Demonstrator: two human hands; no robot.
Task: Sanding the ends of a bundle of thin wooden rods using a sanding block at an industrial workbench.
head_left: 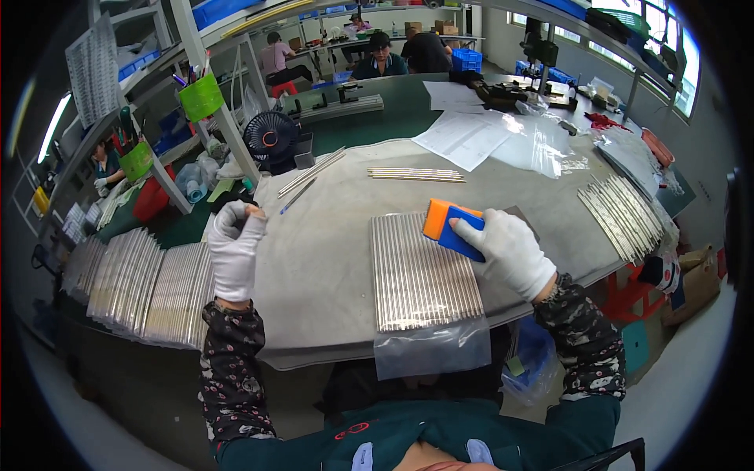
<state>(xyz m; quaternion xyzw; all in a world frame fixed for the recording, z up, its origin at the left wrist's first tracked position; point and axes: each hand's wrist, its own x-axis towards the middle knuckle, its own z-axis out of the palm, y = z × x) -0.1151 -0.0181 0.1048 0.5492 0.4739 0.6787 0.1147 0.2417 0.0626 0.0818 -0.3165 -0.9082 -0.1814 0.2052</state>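
Observation:
My right hand (509, 253), in a white glove, grips an orange-and-blue block-shaped tool (457, 229), which looks like a small tape dispenser. It is held over the upper right part of a clear plastic bag (432, 351) filled with a flat row of thin silvery metal rods (420, 279). The bag's loose end hangs over the table's near edge. My left hand (236, 250), also gloved, is raised near the table's left edge with the fingers curled together and bare fingertips showing. Whatever those fingers pinch, if anything, is too small to make out.
Bagged rods (149, 286) are stacked at the left. Loose rods (416, 174) lie beyond the bag, near a blue pen (298, 196) and a black fan (271, 136). More rods (620, 217) spread at the right, with papers (463, 137) at the back. Other people sit farther off.

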